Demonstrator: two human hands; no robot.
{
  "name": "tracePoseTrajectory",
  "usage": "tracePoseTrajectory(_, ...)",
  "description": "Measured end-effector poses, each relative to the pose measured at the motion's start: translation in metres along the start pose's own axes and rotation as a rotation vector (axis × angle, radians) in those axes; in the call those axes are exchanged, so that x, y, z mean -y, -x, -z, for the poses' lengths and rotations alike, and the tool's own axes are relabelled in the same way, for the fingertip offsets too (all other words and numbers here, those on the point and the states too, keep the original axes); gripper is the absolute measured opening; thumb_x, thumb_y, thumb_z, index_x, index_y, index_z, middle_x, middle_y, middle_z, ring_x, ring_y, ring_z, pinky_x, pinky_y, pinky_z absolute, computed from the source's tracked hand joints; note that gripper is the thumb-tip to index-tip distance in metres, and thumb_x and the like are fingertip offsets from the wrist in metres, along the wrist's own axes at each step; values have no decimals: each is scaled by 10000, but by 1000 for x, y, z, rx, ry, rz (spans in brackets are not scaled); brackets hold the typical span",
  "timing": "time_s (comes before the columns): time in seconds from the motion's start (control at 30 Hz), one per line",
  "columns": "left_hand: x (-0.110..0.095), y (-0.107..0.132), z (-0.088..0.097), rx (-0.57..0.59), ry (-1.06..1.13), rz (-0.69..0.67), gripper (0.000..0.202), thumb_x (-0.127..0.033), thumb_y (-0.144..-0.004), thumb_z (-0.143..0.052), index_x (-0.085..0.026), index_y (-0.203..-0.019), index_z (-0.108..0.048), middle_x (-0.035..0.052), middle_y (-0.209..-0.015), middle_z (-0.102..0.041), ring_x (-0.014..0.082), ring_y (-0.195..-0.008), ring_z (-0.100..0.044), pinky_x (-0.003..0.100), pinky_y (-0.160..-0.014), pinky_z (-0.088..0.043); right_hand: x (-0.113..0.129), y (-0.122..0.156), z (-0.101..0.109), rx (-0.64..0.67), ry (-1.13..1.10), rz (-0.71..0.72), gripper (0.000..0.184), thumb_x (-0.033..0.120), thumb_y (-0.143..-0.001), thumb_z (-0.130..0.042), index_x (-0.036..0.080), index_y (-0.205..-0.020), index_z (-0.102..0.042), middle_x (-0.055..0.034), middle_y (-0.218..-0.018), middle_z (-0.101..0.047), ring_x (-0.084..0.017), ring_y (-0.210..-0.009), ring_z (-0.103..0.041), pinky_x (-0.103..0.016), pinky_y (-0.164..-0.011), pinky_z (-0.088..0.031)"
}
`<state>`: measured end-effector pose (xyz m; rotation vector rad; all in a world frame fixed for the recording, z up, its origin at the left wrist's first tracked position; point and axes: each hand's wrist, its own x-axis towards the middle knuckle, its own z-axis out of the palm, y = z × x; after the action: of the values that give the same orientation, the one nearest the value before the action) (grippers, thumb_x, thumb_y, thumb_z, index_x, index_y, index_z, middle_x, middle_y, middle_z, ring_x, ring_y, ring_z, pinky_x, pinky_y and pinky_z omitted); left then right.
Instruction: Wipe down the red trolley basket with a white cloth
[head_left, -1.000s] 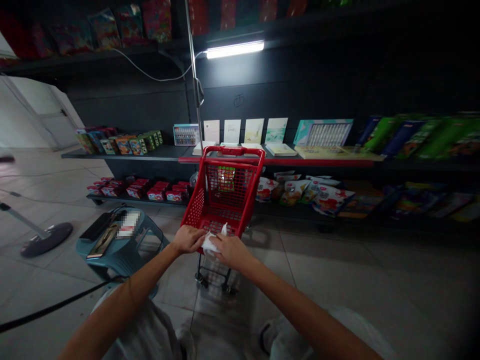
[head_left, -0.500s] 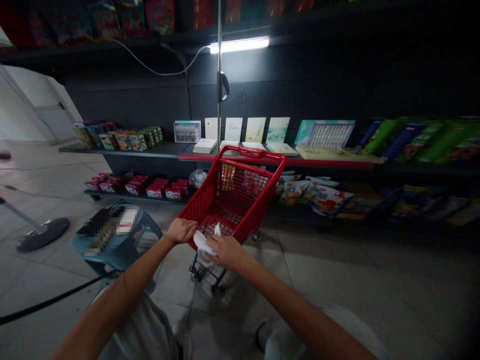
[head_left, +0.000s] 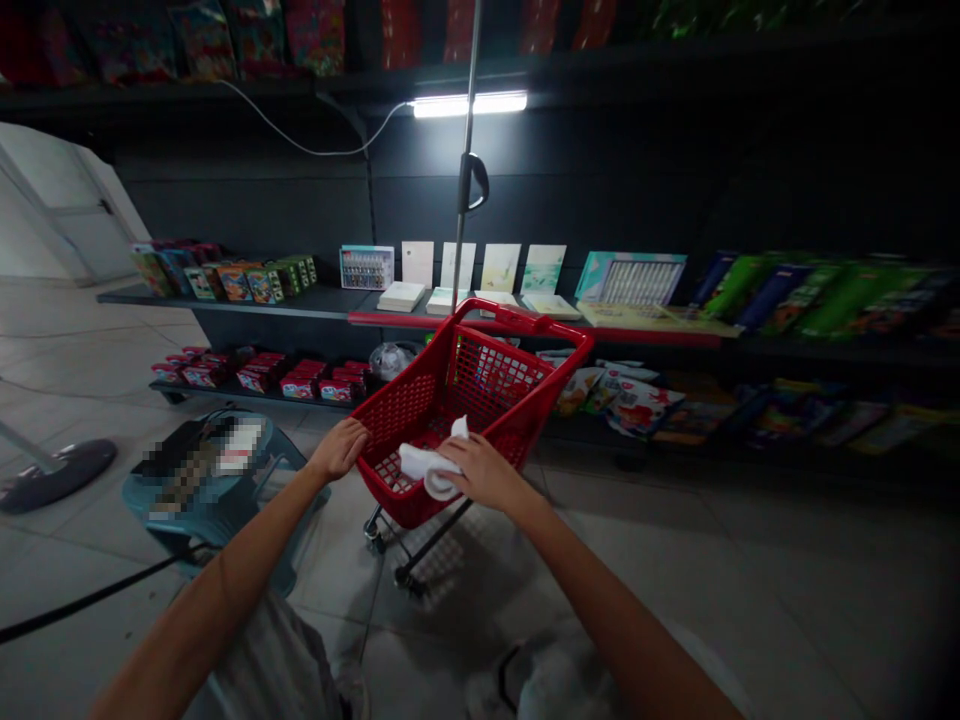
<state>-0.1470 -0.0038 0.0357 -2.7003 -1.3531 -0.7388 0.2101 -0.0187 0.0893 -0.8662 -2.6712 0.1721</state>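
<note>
A small red shopping cart (head_left: 397,404) with a perforated basket stands in front of me, its near rim toward my body. At the basket's left near corner, my left hand (head_left: 341,448) is closed over the rim. My right hand (head_left: 484,468) is closed on a white cloth (head_left: 421,462) at the near rim, to the right of the left hand. Part of the cloth hangs over the rim and another bit sticks up beside the fingers. Under the basket, the cart's dark wheels (head_left: 409,580) rest on the tiled floor.
Behind the cart runs a dark shelf (head_left: 330,300) with books (head_left: 401,295), boxes and snack bags (head_left: 637,405). A metal pole (head_left: 466,120) rises above the cart. On the left are a blue-grey stool (head_left: 262,440) with blurred items, a round stand base (head_left: 67,475) and a black cable (head_left: 97,600).
The cart has turned a little, its near end swinging left and its handle right. My right hand has moved right and slightly up with the cloth; the left hand has shifted slightly left.
</note>
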Motion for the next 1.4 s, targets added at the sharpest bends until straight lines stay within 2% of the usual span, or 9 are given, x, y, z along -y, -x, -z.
tracePoseTrajectory(0.13,-28,-5,14,1,-22,170,425,-296,-1054,-359,-172,-1440,-484,135,-1365,-615,259,-1284,-547,464,-1120,-425,-25,11,16,-58,63,-139,233,320,-1036,-555,169,-1179,-658,-96,-1234,-680,-217,-1151,-606,-358,-1070,-399)
tracePoseTrajectory(0.27,-95,0,15,87,-5,125,503,-426,-1068,-394,-212,-1522,-426,130,-1393,-609,266,-1286,-557,458,-1120,-416,-18,15,14,-81,138,-167,203,285,-1025,-545,187,-1169,-649,-94,-1197,-677,-230,-1161,-579,-388,-1122,-353)
tracePoseTrajectory(0.4,-155,4,-6,169,-26,28,711,-538,-995,-546,-203,-1582,-327,154,-1468,-571,297,-1317,-549,458,-1108,-413,-1,10,4,-78,179,-181,211,271,-1012,-549,196,-1182,-648,-94,-1187,-674,-241,-1171,-563,-436,-1170,-288)
tracePoseTrajectory(0.5,-173,3,-28,121,-153,153,628,-440,-974,-606,-154,-1502,-421,190,-1391,-616,328,-1256,-589,500,-1096,-405,11,7,-4,-38,145,-127,250,265,-1006,-554,199,-1227,-650,-93,-1210,-667,-240,-1167,-566,-416,-1135,-319)
tracePoseTrajectory(0.7,-159,3,-50,139,-268,223,281,-278,-929,-634,-129,-1166,-653,199,-1195,-723,341,-1147,-670,502,-1034,-473,39,4,-17,12,62,-1,318,243,-970,-612,204,-1285,-639,-84,-1250,-650,-232,-1172,-562,-378,-1067,-369)
tracePoseTrajectory(0.8,-147,5,-49,208,-257,261,161,-289,-929,-637,-155,-1011,-673,158,-994,-765,297,-934,-733,424,-865,-539,41,1,-17,27,68,-3,319,273,-971,-629,205,-1282,-644,-84,-1242,-654,-232,-1166,-572,-374,-1061,-379)
tracePoseTrajectory(0.93,-134,8,-46,183,-197,218,246,-442,-981,-598,-201,-1027,-624,96,-963,-777,245,-827,-743,325,-700,-513,11,2,-1,44,101,-24,261,266,-1001,-591,219,-1247,-666,-64,-1194,-679,-208,-1153,-598,-345,-1050,-392)
tracePoseTrajectory(1.17,-119,13,-45,105,-197,148,347,-536,-1021,-508,-220,-903,-586,40,-821,-748,191,-706,-709,273,-614,-446,-67,22,44,-66,261,-327,221,197,-998,-540,175,-1158,-692,-94,-1192,-675,-201,-1125,-597,-314,-1042,-406)
tracePoseTrajectory(1.4,-101,14,-34,60,-208,122,379,-512,-1046,-465,-211,-860,-599,32,-756,-731,168,-656,-680,270,-611,-421,-34,13,25,-138,368,-350,194,275,-1000,-522,188,-1047,-690,-99,-1103,-678,-246,-1100,-568,-419,-1139,-320)
